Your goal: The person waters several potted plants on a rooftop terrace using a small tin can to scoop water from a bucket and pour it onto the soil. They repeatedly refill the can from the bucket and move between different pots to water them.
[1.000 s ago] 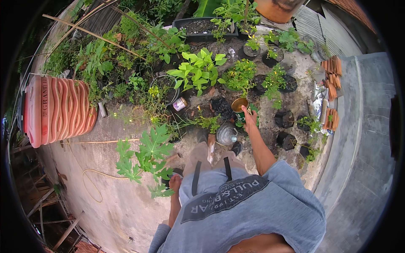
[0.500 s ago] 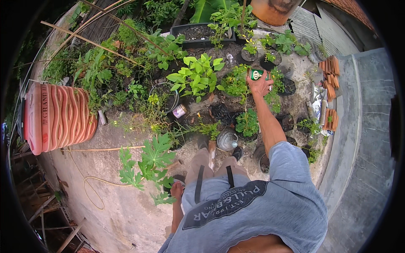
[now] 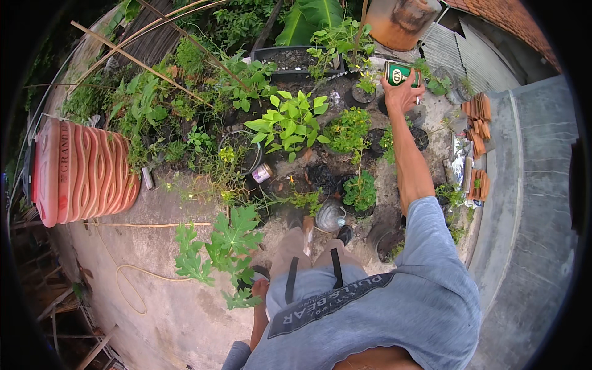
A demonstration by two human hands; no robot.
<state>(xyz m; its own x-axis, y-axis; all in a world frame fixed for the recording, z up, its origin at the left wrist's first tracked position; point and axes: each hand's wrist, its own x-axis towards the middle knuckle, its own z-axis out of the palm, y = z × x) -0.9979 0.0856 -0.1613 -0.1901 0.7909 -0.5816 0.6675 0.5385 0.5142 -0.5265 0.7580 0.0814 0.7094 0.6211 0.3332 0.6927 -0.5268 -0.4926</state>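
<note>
My right hand [image 3: 402, 95] is wrapped round a green can [image 3: 398, 74] with a white oval on its side. The can lies tipped on its side, over the potted plants at the far right. A ring shows on one finger. Small pots with leafy seedlings [image 3: 365, 86] stand beside and below the can; the hand and forearm cover some of them. My left hand [image 3: 260, 288] hangs low by my leg, next to the lobed leaves of a papaya plant [image 3: 229, 237]. Its fingers are too small and unclear to make out.
A pink ribbed water tank [image 3: 86, 172] lies at the left. Near my feet are a clear plastic jug [image 3: 330, 216] and a small tin [image 3: 262, 172]. Stacked roof tiles [image 3: 478, 123] sit by the grey concrete ledge [image 3: 530, 179] at right. A hose [image 3: 132, 266] curls on the ground.
My right hand has carried the can farther away and to the right, from above a leafy bush to the pots behind it. The left hand stays low by my leg.
</note>
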